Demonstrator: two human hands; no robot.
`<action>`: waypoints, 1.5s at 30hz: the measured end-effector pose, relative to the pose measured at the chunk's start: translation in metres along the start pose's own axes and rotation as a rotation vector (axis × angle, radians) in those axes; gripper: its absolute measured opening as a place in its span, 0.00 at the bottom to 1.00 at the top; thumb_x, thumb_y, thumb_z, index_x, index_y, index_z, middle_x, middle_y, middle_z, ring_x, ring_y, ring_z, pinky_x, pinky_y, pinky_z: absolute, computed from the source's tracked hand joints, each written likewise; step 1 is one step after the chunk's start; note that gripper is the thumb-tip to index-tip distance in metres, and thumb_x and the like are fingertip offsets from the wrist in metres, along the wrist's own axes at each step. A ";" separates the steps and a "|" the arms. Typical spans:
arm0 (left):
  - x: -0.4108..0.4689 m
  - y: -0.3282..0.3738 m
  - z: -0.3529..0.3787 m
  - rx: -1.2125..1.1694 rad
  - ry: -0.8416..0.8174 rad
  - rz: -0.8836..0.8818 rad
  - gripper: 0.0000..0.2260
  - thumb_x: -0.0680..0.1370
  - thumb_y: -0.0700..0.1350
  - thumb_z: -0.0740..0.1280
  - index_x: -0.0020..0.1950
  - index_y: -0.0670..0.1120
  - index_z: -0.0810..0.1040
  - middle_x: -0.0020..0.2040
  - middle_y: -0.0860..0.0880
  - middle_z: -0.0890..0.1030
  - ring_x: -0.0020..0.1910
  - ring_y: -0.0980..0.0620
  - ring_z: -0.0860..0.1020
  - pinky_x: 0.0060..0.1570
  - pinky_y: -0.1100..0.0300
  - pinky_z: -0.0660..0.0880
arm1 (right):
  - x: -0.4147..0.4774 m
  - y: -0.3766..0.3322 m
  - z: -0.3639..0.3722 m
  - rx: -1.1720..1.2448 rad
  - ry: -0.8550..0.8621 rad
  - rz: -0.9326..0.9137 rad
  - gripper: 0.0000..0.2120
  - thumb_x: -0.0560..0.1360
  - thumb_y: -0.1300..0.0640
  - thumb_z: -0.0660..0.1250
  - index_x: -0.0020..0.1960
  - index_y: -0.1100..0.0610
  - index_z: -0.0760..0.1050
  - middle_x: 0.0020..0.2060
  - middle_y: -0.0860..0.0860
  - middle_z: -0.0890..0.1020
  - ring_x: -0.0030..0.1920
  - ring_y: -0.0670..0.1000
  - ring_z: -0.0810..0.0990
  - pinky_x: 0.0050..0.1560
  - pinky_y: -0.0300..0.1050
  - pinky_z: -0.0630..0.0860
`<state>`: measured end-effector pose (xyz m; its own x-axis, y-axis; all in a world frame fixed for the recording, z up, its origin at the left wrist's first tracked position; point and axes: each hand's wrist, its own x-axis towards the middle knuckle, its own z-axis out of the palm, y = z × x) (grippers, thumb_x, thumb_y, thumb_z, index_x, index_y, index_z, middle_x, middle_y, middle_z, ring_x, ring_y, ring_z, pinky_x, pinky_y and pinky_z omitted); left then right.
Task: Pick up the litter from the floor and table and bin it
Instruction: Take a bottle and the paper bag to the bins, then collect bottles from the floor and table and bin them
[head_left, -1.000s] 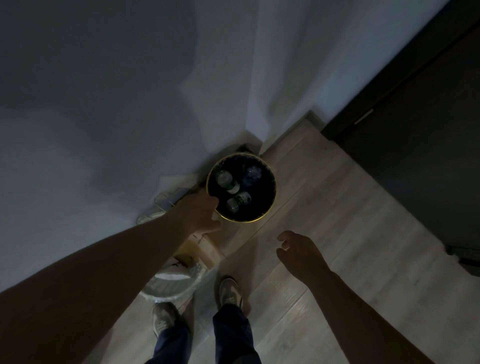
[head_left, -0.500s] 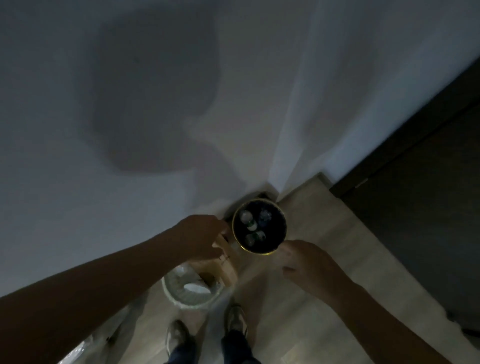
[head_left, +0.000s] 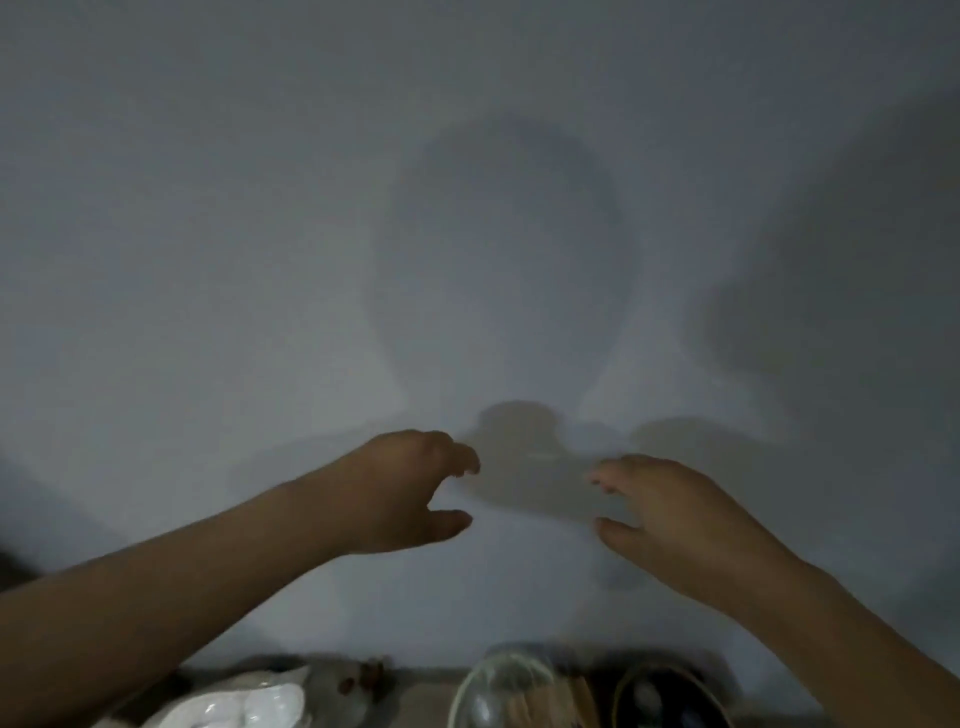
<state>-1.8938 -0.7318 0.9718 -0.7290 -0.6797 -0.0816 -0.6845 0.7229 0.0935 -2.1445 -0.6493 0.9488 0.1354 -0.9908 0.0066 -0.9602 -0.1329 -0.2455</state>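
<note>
My left hand (head_left: 410, 488) and my right hand (head_left: 670, 514) are raised in front of a pale wall, fingers loosely curled, with nothing in either. The round black bin with a gold rim (head_left: 670, 696) shows only partly at the bottom edge, below my right forearm; pale shapes of bottles lie inside it. Both hands are well above the bin and apart from it.
A clear plastic-lined basket (head_left: 498, 691) sits at the bottom centre, left of the bin. A white crumpled bag (head_left: 244, 701) lies at the bottom left. The wall (head_left: 467, 208) fills most of the view, with my shadow on it.
The view has swung upward from the floor to the wall. Both hands have lifted away from the bin's rim and now hang in the air, empty.
</note>
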 end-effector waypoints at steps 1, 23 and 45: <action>-0.027 -0.018 -0.013 -0.014 0.040 -0.065 0.23 0.76 0.60 0.65 0.69 0.57 0.68 0.63 0.58 0.74 0.59 0.59 0.74 0.58 0.70 0.67 | 0.018 -0.029 -0.007 -0.014 0.028 -0.075 0.20 0.77 0.46 0.62 0.69 0.48 0.68 0.62 0.45 0.75 0.61 0.45 0.74 0.58 0.37 0.68; -0.679 -0.147 -0.061 0.046 0.422 -1.112 0.16 0.74 0.57 0.67 0.62 0.60 0.73 0.53 0.66 0.73 0.49 0.70 0.72 0.48 0.79 0.68 | 0.017 -0.707 0.032 -0.007 -0.018 -1.217 0.18 0.74 0.45 0.66 0.63 0.48 0.73 0.57 0.46 0.77 0.57 0.47 0.76 0.56 0.42 0.72; -0.888 -0.328 -0.055 0.065 0.465 -1.610 0.19 0.76 0.59 0.65 0.65 0.59 0.71 0.59 0.62 0.75 0.54 0.65 0.73 0.56 0.67 0.72 | 0.104 -1.062 0.127 0.085 -0.114 -1.628 0.18 0.74 0.48 0.65 0.64 0.46 0.72 0.56 0.43 0.77 0.58 0.45 0.75 0.57 0.44 0.74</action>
<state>-1.0216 -0.3719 1.0685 0.7232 -0.6494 0.2349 -0.6886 -0.7041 0.1733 -1.0797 -0.6082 1.0871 0.9536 0.1934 0.2307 0.2212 -0.9699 -0.1015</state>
